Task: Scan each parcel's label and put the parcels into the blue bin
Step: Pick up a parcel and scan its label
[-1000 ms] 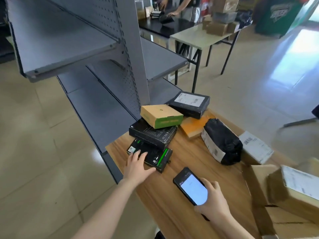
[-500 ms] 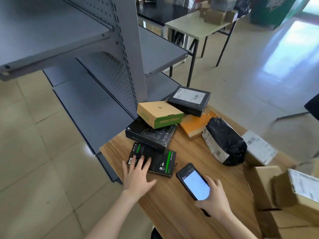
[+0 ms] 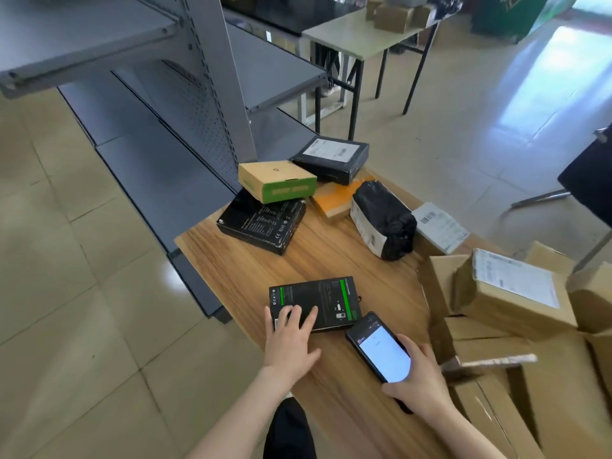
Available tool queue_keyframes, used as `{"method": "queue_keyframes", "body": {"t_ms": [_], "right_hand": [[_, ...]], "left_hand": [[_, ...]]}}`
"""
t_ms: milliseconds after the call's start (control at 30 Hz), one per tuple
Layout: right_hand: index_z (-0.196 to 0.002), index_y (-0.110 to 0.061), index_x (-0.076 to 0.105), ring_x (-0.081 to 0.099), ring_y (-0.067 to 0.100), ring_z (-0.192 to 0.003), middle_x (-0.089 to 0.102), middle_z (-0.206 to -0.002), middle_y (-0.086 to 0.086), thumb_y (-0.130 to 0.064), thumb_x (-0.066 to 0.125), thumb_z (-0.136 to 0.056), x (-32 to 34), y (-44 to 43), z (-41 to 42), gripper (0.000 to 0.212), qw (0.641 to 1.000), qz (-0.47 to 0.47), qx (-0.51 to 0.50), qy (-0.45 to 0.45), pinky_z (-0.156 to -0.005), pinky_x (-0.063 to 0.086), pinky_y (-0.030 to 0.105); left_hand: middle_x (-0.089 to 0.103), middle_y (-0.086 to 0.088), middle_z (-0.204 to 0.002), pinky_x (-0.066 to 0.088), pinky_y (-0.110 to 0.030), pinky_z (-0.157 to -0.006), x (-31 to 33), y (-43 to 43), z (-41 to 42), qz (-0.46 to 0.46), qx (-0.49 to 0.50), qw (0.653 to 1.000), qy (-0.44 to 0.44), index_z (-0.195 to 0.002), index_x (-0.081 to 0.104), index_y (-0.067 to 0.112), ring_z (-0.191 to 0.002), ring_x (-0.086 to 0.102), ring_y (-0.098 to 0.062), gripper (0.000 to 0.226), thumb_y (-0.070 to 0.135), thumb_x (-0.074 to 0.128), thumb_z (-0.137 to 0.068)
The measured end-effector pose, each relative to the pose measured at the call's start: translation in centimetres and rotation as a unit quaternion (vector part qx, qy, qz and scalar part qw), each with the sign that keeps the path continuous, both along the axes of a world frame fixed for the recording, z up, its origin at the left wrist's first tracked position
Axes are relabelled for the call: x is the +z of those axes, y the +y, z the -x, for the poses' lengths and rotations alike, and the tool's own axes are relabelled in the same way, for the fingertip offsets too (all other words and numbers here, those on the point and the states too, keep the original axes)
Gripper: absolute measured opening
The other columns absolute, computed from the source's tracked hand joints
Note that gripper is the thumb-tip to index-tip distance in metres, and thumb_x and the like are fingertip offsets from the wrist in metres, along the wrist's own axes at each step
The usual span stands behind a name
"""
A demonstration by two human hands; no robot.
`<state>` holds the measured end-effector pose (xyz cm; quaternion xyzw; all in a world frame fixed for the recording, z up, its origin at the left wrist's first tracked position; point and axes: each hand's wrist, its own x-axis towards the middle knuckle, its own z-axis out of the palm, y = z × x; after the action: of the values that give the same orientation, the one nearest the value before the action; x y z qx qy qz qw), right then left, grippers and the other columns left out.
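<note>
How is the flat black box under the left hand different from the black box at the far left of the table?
The flat black box is thin, has green stripes, and lies alone. The thicker black box has white print and carries a tan box. Both lie flat on the wooden table.

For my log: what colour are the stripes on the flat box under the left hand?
Green stripes on a black flat box, head view.
</note>
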<state>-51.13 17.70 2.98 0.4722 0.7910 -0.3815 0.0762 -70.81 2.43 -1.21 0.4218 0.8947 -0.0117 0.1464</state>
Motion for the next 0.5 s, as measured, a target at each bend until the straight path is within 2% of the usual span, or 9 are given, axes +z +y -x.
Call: {"method": "queue_keyframes", "body": {"t_ms": [100,233,367,500], "right_hand": [[-0.144,-0.027,0.034,0.046,0.018,-0.115,0.037,-0.133,-0.001,-0.032,0.082,-0.049,0.3,0.0,-1.5,0.106,1.000,0.002,-0.004,0.008,-0.081,0.049,0.030],[-0.144,-0.025,0.033,0.042,0.019,-0.124,0.035,-0.141,0.001,-0.029,0.084,-0.052,0.5,0.1,-1.5,0.105,1.000,-0.009,-0.022,0.020,-0.080,0.047,0.025],[-0.144,-0.027,0.033,0.039,0.019,-0.127,0.034,-0.143,0.001,-0.027,0.086,-0.055,0.6,-0.2,-0.8,0.103,0.999,-0.016,-0.047,0.016,-0.091,0.046,0.028],[-0.143,-0.030,0.033,0.040,0.018,-0.125,0.033,-0.143,-0.001,-0.028,0.086,-0.052,1.0,0.3,0.3,0.105,0.997,-0.015,-0.070,0.023,-0.089,0.049,0.028]], "left_hand": [[0.022,-0.002,-0.147,-0.003,-0.050,-0.119,0.6,0.5,1.0,-0.038,0.000,0.999,-0.019,-0.153,0.012,0.036,-0.144,0.015,-0.023,0.083,0.050,0.060,-0.088],[-0.003,-0.006,-0.160,0.005,-0.051,-0.121,1.0,1.3,4.1,-0.014,0.001,0.998,-0.058,-0.153,0.000,0.038,-0.148,-0.009,-0.028,0.102,0.047,0.071,-0.081],[0.013,-0.008,-0.155,0.017,-0.047,-0.118,1.3,2.0,6.1,0.026,-0.027,0.996,-0.079,-0.152,0.011,0.040,-0.145,0.009,-0.030,0.104,0.055,0.075,-0.071],[0.032,-0.004,-0.146,0.036,-0.041,-0.107,2.3,2.9,7.8,0.013,-0.022,0.991,-0.132,-0.148,0.021,0.046,-0.135,0.030,-0.026,0.093,0.072,0.061,-0.068]]}}
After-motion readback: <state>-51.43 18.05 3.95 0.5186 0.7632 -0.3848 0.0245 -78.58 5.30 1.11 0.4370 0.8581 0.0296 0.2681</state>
